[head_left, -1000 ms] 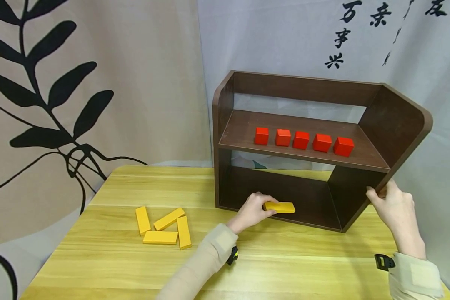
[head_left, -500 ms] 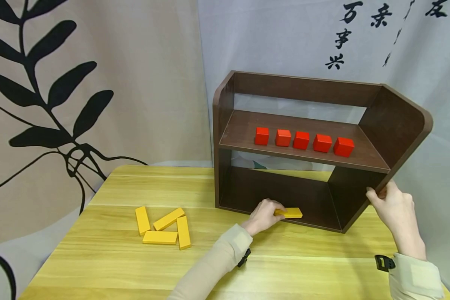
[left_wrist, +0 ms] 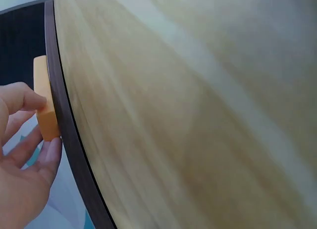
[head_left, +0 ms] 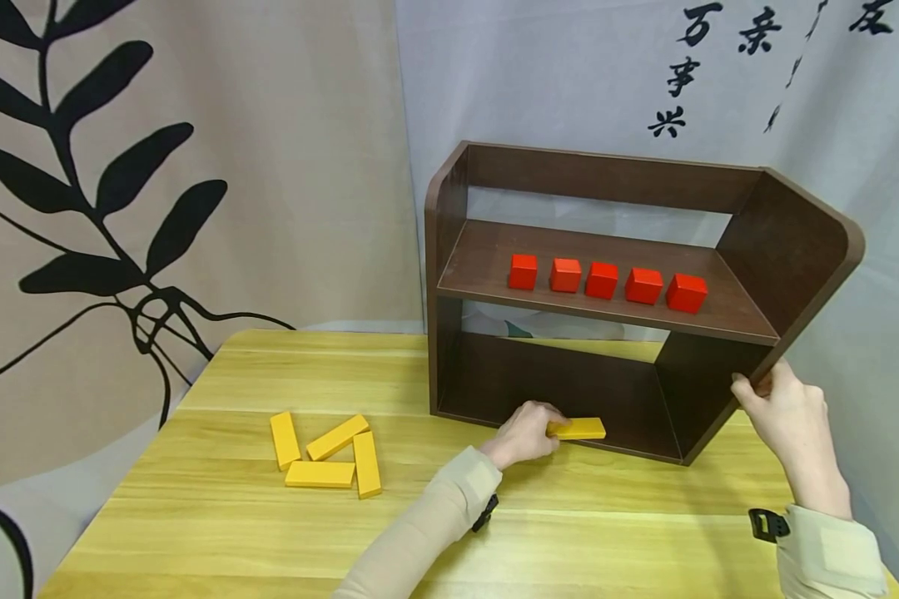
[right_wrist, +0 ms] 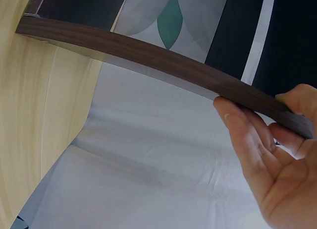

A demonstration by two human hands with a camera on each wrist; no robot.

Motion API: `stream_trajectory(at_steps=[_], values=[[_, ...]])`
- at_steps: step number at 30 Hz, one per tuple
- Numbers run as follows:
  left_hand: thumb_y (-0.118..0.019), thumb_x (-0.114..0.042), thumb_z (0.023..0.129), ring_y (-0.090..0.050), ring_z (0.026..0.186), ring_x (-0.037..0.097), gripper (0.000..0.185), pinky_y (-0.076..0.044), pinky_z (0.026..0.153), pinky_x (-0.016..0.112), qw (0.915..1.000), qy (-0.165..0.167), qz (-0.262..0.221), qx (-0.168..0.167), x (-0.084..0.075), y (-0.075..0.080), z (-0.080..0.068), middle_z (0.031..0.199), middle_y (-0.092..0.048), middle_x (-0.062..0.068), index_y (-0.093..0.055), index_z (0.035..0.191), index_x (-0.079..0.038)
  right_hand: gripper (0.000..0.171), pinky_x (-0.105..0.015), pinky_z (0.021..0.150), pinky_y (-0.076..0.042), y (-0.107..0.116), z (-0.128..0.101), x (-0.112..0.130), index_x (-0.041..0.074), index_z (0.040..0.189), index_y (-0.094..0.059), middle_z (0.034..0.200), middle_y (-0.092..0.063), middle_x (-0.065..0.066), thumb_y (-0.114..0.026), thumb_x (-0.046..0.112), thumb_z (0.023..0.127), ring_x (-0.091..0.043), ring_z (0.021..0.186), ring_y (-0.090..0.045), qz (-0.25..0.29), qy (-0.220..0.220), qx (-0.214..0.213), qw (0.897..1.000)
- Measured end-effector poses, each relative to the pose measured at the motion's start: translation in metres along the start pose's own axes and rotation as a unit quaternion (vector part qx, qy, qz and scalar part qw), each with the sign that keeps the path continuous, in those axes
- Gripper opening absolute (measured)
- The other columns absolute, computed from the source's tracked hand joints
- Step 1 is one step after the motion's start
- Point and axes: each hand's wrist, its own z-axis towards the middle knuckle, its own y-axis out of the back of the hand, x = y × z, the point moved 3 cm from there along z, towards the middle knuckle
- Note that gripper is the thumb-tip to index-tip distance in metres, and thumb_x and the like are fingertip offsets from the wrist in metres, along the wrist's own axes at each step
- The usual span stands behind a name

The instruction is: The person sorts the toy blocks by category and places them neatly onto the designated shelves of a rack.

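While the left hand (head_left: 526, 433) pinches its near end, yellow block (head_left: 580, 428) lies flat at the front lip of the shelf unit (head_left: 787, 249), bottom level. Likely wood: light, rigid, smooth-painted; best gripped across the long edges. Right hand (head_left: 787, 416) clasps the unit's side panel. Hidden: the block's gripped end, fingertip contact; wrist views blurred, cropped.

Head view was bright, evenly lit, sharp; soft shadows lay under shelf (head_left: 607, 249). Left wrist view showed worktop (left_wrist: 198, 115) smeared, out of focus. Right wrist view was clear, straight edges bowed by lens.
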Motion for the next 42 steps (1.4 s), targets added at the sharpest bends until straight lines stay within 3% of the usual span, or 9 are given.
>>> stream_trajectory(at_steps=[5, 10, 13, 19, 22, 26, 30, 34, 42], values=[[-0.065, -0.005, 0.082, -0.057, 0.110, 0.012, 0.045, -0.041, 0.068, 0.012, 0.9998, 0.006, 0.007, 0.019, 0.000, 0.001, -0.001, 0.127, -0.060, 0.003, -0.063, 0.126, -0.017, 0.025, -0.029, 0.048, -0.033, 0.000, 0.000, 0.000, -0.001, 0.089, -0.052, 0.074, -0.063, -0.022, -0.053, 0.024, 0.090, -0.032, 0.060, -0.054, 0.001, -0.004, 0.003, 1.000], [-0.065, -0.010, 0.087, -0.059, 0.104, 0.014, 0.038, -0.049, 0.081, 0.014, 0.9973, -0.030, 0.067, 0.003, -0.005, -0.001, 0.001, 0.118, -0.064, 0.005, -0.063, 0.126, -0.012, 0.024, -0.029, 0.048, -0.033, 0.000, 0.000, 0.000, -0.001, 0.088, -0.052, 0.073, -0.063, -0.021, -0.053, 0.023, 0.090, -0.032, 0.059, -0.054, 0.001, 0.001, -0.002, 1.000], [-0.065, -0.017, 0.090, -0.063, 0.101, 0.014, 0.034, -0.051, 0.081, 0.015, 0.9945, -0.049, 0.092, -0.011, -0.010, -0.002, 0.002, 0.114, -0.068, 0.007, -0.064, 0.123, -0.008, 0.023, -0.029, 0.048, -0.033, 0.000, 0.000, 0.000, -0.001, 0.087, -0.052, 0.073, -0.063, -0.021, -0.054, 0.022, 0.090, -0.032, 0.059, -0.054, 0.001, 0.003, -0.005, 1.000], [-0.063, -0.020, 0.092, -0.065, 0.102, 0.009, 0.031, -0.050, 0.078, 0.010, 0.9904, -0.092, 0.102, 0.012, -0.018, -0.006, 0.002, 0.122, -0.066, 0.004, -0.066, 0.121, -0.012, 0.024, -0.030, 0.049, -0.033, 0.000, 0.000, 0.000, -0.001, 0.088, -0.052, 0.074, -0.063, -0.022, -0.054, 0.023, 0.090, -0.034, 0.060, -0.054, 0.001, 0.001, -0.003, 1.000], [-0.061, -0.024, 0.093, -0.060, 0.115, 0.008, 0.031, -0.048, 0.092, 0.016, 0.9777, -0.131, 0.159, 0.040, -0.020, -0.006, 0.000, 0.130, -0.062, -0.001, -0.065, 0.123, -0.019, 0.024, -0.030, 0.049, -0.033, 0.000, 0.000, 0.000, -0.001, 0.087, -0.052, 0.073, -0.063, -0.022, -0.054, 0.023, 0.090, -0.034, 0.060, -0.055, 0.001, 0.001, -0.004, 1.000], [-0.057, -0.037, 0.094, -0.037, 0.140, 0.010, 0.038, -0.038, 0.112, 0.033, 0.9434, -0.166, 0.277, 0.074, -0.025, -0.006, -0.003, 0.145, -0.047, -0.011, -0.056, 0.132, -0.031, 0.024, -0.030, 0.049, -0.033, 0.001, 0.000, 0.001, -0.001, 0.087, -0.052, 0.073, -0.062, -0.021, -0.054, 0.023, 0.090, -0.034, 0.060, -0.055, 0.002, 0.002, -0.005, 1.000], [-0.050, -0.047, 0.095, -0.026, 0.145, 0.007, 0.051, -0.032, 0.115, 0.037, 0.9155, -0.172, 0.348, 0.107, -0.031, -0.011, -0.004, 0.154, -0.032, -0.014, -0.040, 0.144, -0.035, 0.024, -0.029, 0.049, -0.033, 0.001, 0.001, 0.002, -0.001, 0.088, -0.052, 0.073, -0.062, -0.022, -0.054, 0.022, 0.090, -0.034, 0.060, -0.054, 0.001, 0.001, -0.006, 1.000], [-0.046, -0.052, 0.095, -0.025, 0.145, 0.005, 0.062, -0.033, 0.115, 0.037, 0.9090, -0.161, 0.361, 0.133, -0.035, -0.018, -0.004, 0.157, -0.023, -0.012, -0.025, 0.150, -0.033, 0.024, -0.029, 0.049, -0.033, 0.000, 0.001, 0.002, -0.001, 0.089, -0.052, 0.073, -0.062, -0.022, -0.054, 0.023, 0.090, -0.033, 0.060, -0.054, 0.000, 0.000, -0.002, 1.000], [-0.042, -0.058, 0.094, -0.020, 0.146, 0.006, 0.069, -0.032, 0.116, 0.038, 0.9037, -0.121, 0.384, 0.146, -0.043, -0.025, 0.003, 0.160, -0.012, -0.014, -0.014, 0.152, -0.034, 0.025, -0.029, 0.048, -0.033, 0.000, 0.001, 0.002, -0.001, 0.090, -0.051, 0.074, -0.062, -0.021, -0.053, 0.024, 0.091, -0.031, 0.060, -0.053, 0.000, -0.005, 0.008, 1.000]])
